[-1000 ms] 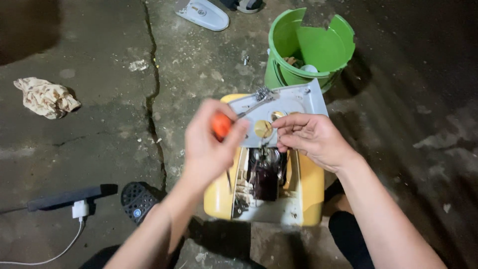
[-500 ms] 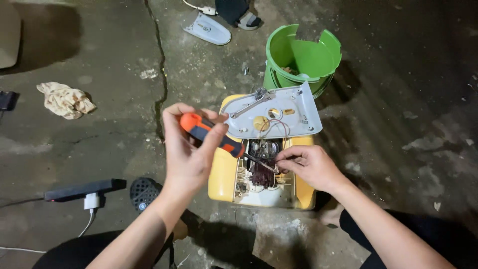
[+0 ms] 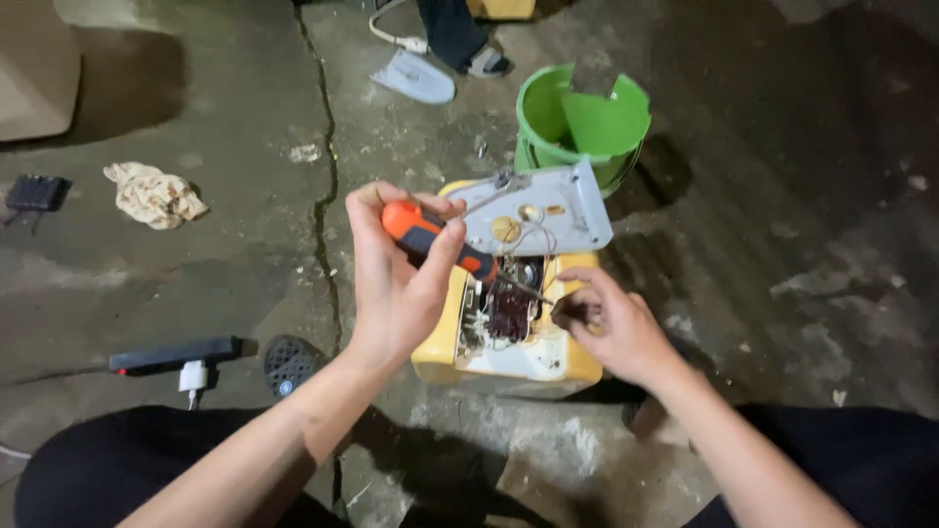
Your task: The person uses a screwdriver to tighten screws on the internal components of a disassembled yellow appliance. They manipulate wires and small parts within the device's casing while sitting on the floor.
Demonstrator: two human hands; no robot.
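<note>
My left hand (image 3: 396,279) grips an orange and black screwdriver (image 3: 435,238), its shaft slanting down right into the open inside of a yellow appliance (image 3: 509,357) on the concrete floor. The tip reaches the dark parts and wires in the middle. My right hand (image 3: 611,328) rests at the appliance's right edge with its fingertips pinched near the screwdriver tip; whether it holds a small part I cannot tell. The appliance's grey cover plate (image 3: 548,210) is tilted up at the far side, with wires running to it.
A broken green plastic bucket (image 3: 582,122) stands just behind the appliance. A crumpled rag (image 3: 154,194) lies at the left. A black power strip with a white plug (image 3: 181,357) and a round black grille (image 3: 290,364) lie near my left knee. Another person's foot (image 3: 469,54) is at the top.
My left hand lowered the screwdriver from the cover plate and tilted it into the open appliance. My right hand moved from the plate down to the appliance's right edge.
</note>
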